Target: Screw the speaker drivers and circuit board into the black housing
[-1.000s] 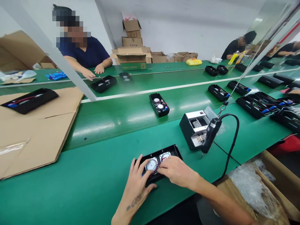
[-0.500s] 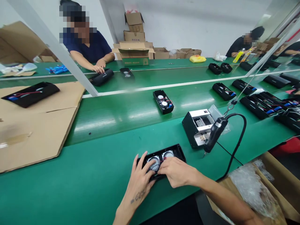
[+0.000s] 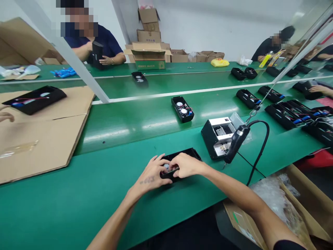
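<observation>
An open black speaker housing (image 3: 193, 152) lies on the green bench in front of me, its long side running left to right. My left hand (image 3: 152, 174) grips its left end, thumb against the near wall and fingers over the far side. Over the middle of the housing, my right hand (image 3: 186, 164) is closed with its fingertips bent inside, at the near wall. What those fingertips pinch is hidden. Part of a round silver speaker (image 3: 166, 168) shows between the hands.
A hanging electric screwdriver (image 3: 236, 144) is right of the housing, before a black-and-white machine (image 3: 220, 137). Another open housing (image 3: 182, 109) with two speakers lies beyond. Cardboard (image 3: 44, 139) covers the bench left, where a hand (image 3: 5, 114) reaches in. A co-worker (image 3: 96, 41) sits opposite.
My left hand has shifted to the housing's left end, and my right fingers have moved from between the speakers to the near wall. The co-worker opposite has raised a black housing upright.
</observation>
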The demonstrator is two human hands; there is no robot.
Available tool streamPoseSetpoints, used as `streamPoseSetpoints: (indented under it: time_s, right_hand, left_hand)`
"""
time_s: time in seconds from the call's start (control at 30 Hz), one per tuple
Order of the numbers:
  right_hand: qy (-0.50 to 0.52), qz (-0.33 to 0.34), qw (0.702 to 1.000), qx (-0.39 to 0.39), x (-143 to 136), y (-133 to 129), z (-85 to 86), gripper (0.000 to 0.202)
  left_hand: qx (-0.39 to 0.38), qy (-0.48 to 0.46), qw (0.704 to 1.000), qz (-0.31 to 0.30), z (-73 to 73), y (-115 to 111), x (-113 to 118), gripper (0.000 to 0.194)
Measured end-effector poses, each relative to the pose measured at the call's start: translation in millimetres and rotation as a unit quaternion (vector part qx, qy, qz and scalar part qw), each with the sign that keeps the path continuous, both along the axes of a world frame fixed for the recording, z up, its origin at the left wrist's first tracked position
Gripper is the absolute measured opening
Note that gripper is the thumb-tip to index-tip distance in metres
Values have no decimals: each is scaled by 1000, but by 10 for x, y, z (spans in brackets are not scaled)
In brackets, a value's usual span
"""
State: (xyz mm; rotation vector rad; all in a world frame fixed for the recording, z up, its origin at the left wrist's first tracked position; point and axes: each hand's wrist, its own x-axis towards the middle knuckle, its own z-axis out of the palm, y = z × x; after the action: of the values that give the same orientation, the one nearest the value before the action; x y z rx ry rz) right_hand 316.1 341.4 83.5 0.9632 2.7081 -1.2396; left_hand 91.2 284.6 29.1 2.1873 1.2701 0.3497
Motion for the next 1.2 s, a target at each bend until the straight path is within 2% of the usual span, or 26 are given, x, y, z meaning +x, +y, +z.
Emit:
streamPoseSetpoints:
  time_s: [0.07, 0.17, 0.37, 0.47, 0.73, 0.97, 1.1, 1.2]
  right_hand:
    - [-26, 13, 999, 15, -34, 100, 98, 26]
    - [-74, 37, 995, 47, -94, 168, 173, 37]
    - [-86, 34, 993, 72, -172, 137, 190, 25]
    - [-111, 36, 989, 96, -186, 91, 209, 28]
    - [-96, -3, 986, 137, -174, -22, 68, 41]
    - [-75, 11, 980, 183, -136, -99, -67, 44]
    - [-81, 1, 984, 157, -126, -44, -46, 45]
    - [-96, 19, 987, 125, -124, 30, 28, 47]
  left_hand:
    - [-59, -25, 998, 17, 87, 134, -13, 20]
    - [-91, -45, 995, 18, 177, 255, -22, 24]
    - [-116, -61, 991, 12, 220, 328, -41, 36]
    - [-125, -69, 990, 8, 218, 345, -45, 38]
    - [-131, -86, 988, 5, 186, 347, -56, 41]
    - [-125, -78, 989, 6, 196, 301, -18, 39]
    - [-123, -76, 989, 8, 198, 317, -21, 42]
    - [-129, -72, 989, 9, 215, 344, -32, 42]
